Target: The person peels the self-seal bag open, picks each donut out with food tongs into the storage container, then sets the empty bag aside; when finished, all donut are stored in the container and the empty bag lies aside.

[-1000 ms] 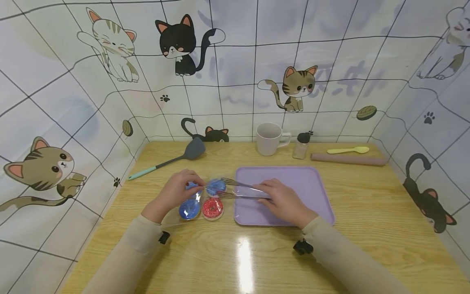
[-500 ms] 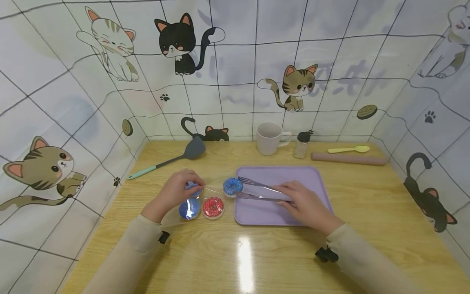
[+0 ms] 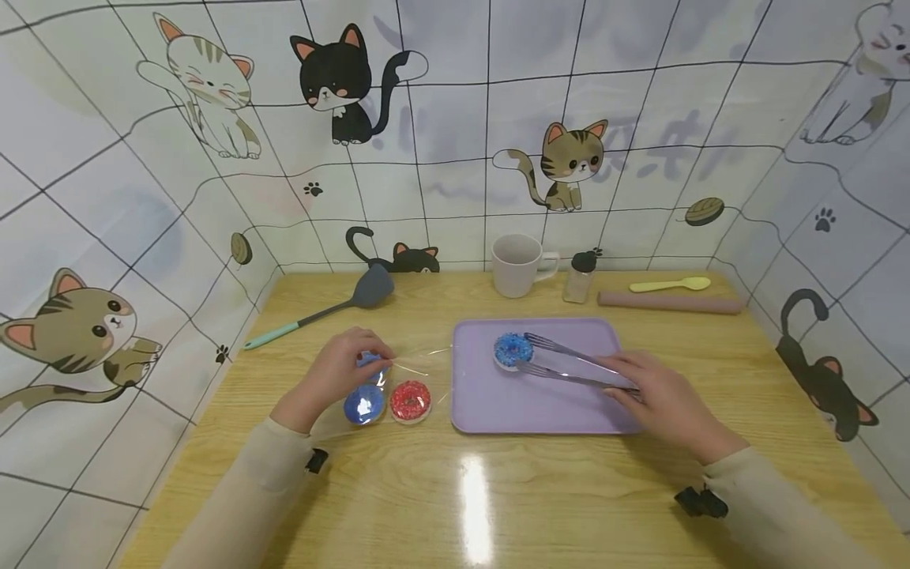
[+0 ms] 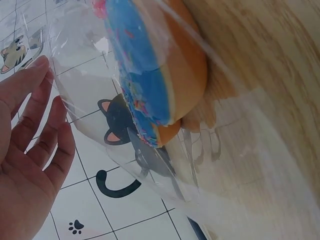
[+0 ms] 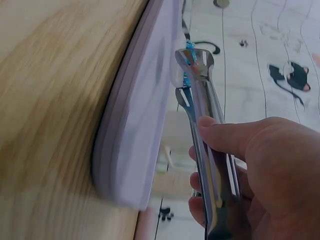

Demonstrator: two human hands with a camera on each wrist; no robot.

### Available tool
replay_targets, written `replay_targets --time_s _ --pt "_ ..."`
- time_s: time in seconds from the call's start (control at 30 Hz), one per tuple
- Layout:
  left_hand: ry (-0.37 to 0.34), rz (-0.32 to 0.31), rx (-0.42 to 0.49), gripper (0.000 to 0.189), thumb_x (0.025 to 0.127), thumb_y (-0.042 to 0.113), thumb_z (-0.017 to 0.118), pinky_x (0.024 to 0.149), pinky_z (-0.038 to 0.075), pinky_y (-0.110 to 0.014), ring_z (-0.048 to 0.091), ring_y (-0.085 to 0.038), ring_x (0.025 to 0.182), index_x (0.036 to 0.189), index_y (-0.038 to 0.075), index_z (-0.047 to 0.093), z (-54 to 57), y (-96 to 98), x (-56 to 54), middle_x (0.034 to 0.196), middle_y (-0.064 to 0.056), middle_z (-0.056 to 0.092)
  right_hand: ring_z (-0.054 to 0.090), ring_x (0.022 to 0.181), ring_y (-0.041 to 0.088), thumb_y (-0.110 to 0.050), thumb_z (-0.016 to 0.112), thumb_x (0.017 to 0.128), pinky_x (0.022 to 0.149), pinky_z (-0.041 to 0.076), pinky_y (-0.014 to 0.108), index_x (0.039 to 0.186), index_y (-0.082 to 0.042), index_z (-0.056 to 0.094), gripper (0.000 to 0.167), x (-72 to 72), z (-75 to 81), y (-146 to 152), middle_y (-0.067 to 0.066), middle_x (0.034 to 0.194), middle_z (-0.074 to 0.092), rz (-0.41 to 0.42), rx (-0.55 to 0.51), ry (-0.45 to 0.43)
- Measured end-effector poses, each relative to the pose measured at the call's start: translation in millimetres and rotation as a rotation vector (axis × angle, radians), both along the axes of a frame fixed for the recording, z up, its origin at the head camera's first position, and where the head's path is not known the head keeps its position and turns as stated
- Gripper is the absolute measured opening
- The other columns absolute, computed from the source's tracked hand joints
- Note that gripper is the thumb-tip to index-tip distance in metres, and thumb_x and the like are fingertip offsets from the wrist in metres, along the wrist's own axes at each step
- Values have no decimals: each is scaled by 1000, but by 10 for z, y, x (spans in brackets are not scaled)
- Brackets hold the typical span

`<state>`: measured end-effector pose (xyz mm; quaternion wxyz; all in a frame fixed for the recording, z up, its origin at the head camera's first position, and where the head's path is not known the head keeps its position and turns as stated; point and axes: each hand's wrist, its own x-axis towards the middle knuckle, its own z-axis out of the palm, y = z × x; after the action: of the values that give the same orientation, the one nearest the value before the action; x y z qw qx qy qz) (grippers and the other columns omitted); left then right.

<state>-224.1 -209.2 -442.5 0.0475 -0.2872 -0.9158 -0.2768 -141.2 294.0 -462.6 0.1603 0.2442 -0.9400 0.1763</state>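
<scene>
My right hand grips metal tongs, whose tips hold a blue sprinkled donut over the left part of the purple tray. Whether the donut touches the tray I cannot tell. In the right wrist view the tongs partly hide the donut. My left hand pinches the edge of a clear plastic bag between thumb and fingertips. Inside the bag are a red donut and two blue ones; the nearer blue donut shows fully, the other is partly behind my fingers.
Behind the bag lies a grey spatula with a mint handle. Along the back stand a grey mug and a black-topped shaker. A yellow spoon and a brownish rolling pin lie at the back right.
The tongs have drawn one blue donut out of the bag and carried it right, over the tray. My left hand has stayed at the bag's edge.
</scene>
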Motion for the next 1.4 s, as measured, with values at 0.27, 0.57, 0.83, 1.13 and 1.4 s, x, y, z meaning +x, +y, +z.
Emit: replay_targets --time_s 0.27,0.57,0.83,1.13,1.4 --pt "-1 3 -5 8 91 14 81 76 56 -37 66 -22 93 98 14 81 -4 -2 9 97 4 75 64 107 29 -10 82 87 75 54 48 140 -14 65 56 78 -4 417 10 123 69 -105 -19 -29" --pt "-51 11 -7 10 92 15 80 80 57 -42 66 -26 97 101 11 80 3 39 3 100 2 75 61 112 41 -12 81 89 83 50 61 139 -12 65 53 131 -67 712 16 124 68 -149 -28 -68" --pt "-38 10 -2 8 92 15 80 79 56 -41 65 -22 94 100 12 81 -15 46 -13 99 3 75 59 113 43 -14 79 91 83 49 63 141 -12 63 52 159 -99 833 19 126 67 -171 -16 -94" --pt "-54 12 10 7 91 16 81 78 55 -37 67 -22 94 98 16 81 -46 8 27 97 6 74 59 113 43 -18 78 92 85 50 64 142 -8 61 54 195 -158 800 20 128 67 -177 -10 -100" --pt "-38 9 15 8 92 15 80 79 56 -38 67 -22 94 100 13 81 -36 28 22 97 6 74 56 116 47 -17 83 88 86 48 66 141 -3 60 60 227 -145 758 24 127 65 -194 -40 -41"
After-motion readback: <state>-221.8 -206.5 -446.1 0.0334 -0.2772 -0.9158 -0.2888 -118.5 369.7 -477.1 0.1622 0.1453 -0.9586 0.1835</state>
